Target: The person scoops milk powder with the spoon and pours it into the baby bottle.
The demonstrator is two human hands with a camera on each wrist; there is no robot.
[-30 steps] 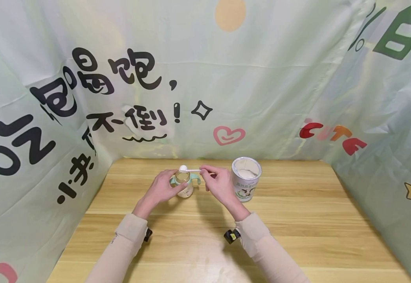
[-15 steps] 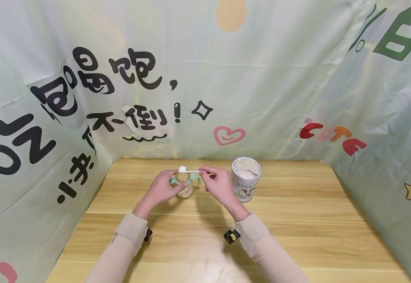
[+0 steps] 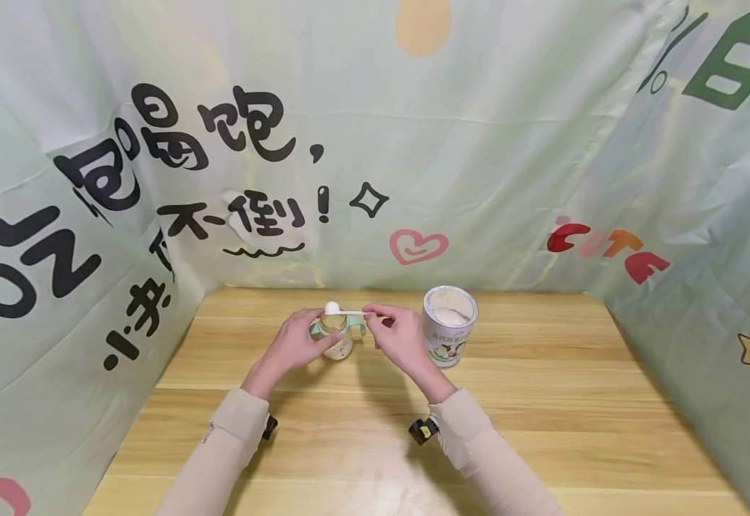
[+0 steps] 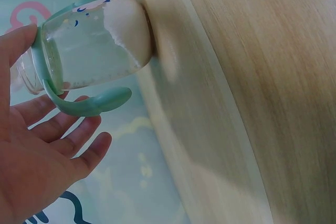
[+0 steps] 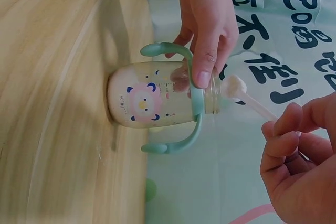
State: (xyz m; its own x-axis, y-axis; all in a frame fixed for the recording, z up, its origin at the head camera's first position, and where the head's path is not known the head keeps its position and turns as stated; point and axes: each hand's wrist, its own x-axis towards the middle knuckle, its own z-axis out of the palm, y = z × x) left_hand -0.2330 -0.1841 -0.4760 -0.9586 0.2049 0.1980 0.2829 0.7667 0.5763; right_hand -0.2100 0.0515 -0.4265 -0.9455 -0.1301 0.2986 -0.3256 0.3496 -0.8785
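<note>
A clear baby bottle (image 3: 338, 350) with green handles and a bear print (image 5: 144, 103) stands uncapped and upright on the table. White powder (image 4: 126, 30) lies in its bottom, banked higher on one side. My left hand (image 3: 294, 342) holds the bottle at its neck, thumb and fingers on either side of the green collar. Between thumb and fingers, my right hand (image 3: 401, 335) pinches the handle of a white scoop (image 5: 258, 105). Heaped white powder (image 5: 234, 85) fills the scoop's bowl, which hovers right at the bottle's mouth.
To the right of my right hand stands an opened milk powder can (image 3: 449, 351), with powder visible inside. The wooden table (image 3: 543, 401) ends at printed cloth walls (image 3: 504, 179) behind and on both sides.
The scoop has shifted very slightly left over the bottle's mouth, and its handle looks turned a little. Both hands, the bottle and the can stay where they were.
</note>
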